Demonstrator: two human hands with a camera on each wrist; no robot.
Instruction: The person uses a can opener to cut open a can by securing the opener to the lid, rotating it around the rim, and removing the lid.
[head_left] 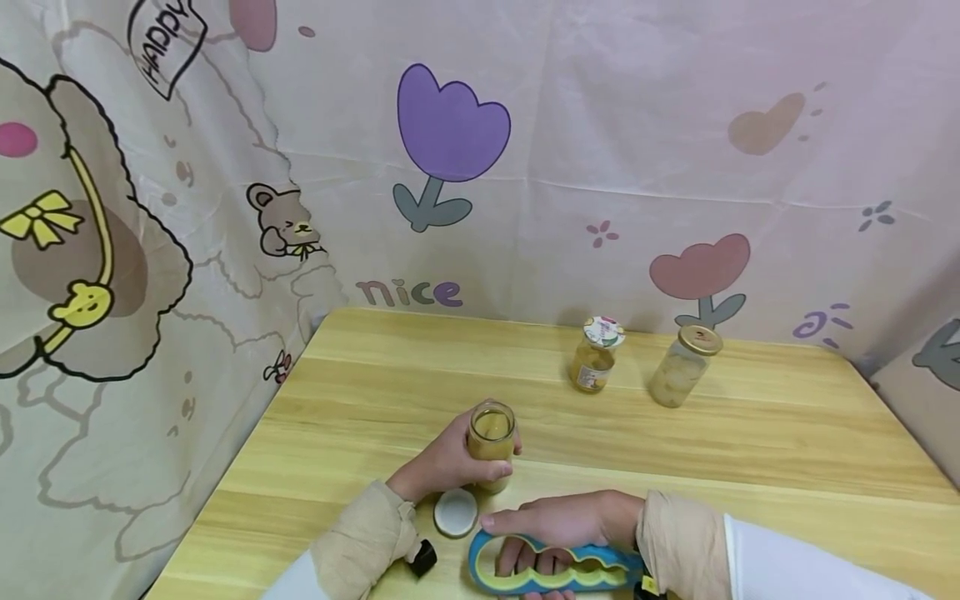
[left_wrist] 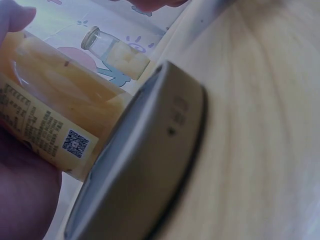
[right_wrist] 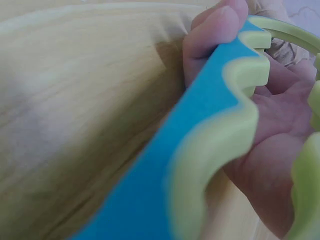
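Observation:
My left hand (head_left: 453,454) grips an open glass jar (head_left: 491,450) of yellow fruit pieces, its mouth facing up. In the left wrist view the jar (left_wrist: 65,95) shows a printed label with a square code. A metal lid (head_left: 456,512) lies on the table just in front of that hand, pale inside up; its gold rim fills the middle of the left wrist view. My right hand (head_left: 570,521) holds a blue and yellow jar opener (head_left: 491,575) with wavy inner edges, fingers curled through its opening. The opener (right_wrist: 210,110) is close above the table in the right wrist view.
Toward the back right of the wooden table (head_left: 360,383) stand a small jar with a patterned lid (head_left: 592,367) and a taller gold-lidded jar (head_left: 678,375) with pale contents. A printed cloth (head_left: 562,108) hangs behind the table and along its left side.

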